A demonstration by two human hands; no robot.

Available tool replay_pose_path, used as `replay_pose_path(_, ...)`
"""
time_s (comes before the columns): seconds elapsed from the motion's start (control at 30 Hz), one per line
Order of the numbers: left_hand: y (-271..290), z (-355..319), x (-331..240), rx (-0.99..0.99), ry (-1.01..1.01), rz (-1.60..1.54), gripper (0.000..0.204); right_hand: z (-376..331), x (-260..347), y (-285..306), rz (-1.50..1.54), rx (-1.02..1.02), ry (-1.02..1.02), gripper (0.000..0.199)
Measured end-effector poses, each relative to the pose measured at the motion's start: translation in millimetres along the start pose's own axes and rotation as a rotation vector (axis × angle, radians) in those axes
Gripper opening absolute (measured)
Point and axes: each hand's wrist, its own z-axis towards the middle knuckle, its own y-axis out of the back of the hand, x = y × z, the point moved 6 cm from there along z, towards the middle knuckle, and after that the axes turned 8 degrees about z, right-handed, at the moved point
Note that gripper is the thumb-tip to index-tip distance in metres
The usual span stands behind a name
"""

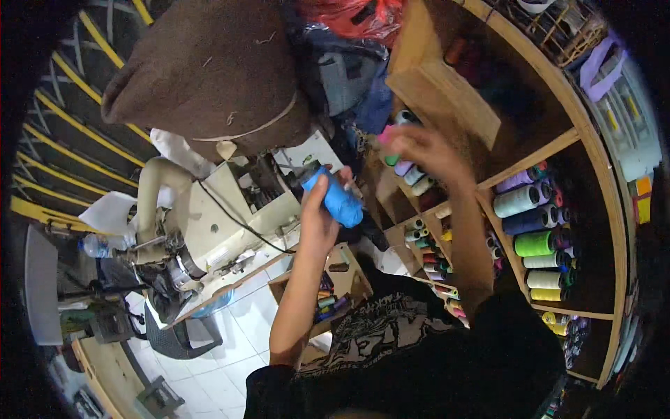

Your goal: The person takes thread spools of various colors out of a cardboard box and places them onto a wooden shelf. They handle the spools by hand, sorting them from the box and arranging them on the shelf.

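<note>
The person's left hand (317, 213) was wrapped around a blue thread cone (337, 197), holding it up in front of the wooden shelves (558, 143). The right hand (422, 148) reached into a shelf compartment, fingers closed around a pink spool (386, 133) among other small spools. Larger thread cones (534, 241) lay stacked to the right; a sewing machine (164, 223) stood on the tabletop (230, 279) to the left.

The person wears a black top with a grey and white swirly picture printed on it. Both arms are bare from the shoulder down to the wrist, with no long sleeves. The left hand (317, 216) and right hand (427, 150) have no gloves on
</note>
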Motion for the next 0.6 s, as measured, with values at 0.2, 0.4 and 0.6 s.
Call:
replay_pose_path(0.2,-23,26,18,0.047,0.037,0.177,0.045,-31,-32,-67,-0.247,0.000,0.081,0.054)
replay_pose_path(0.4,-93,4,-33,0.066,-0.937,1.619,0.066,-64,-11,-6,-0.123,-0.266,-0.577,0.059)
replay_pose_path(0.6,-128,15,-9,0.509,-1.090,1.954,0.057,-71,10,12,0.246,-0.133,-0.399,0.053)
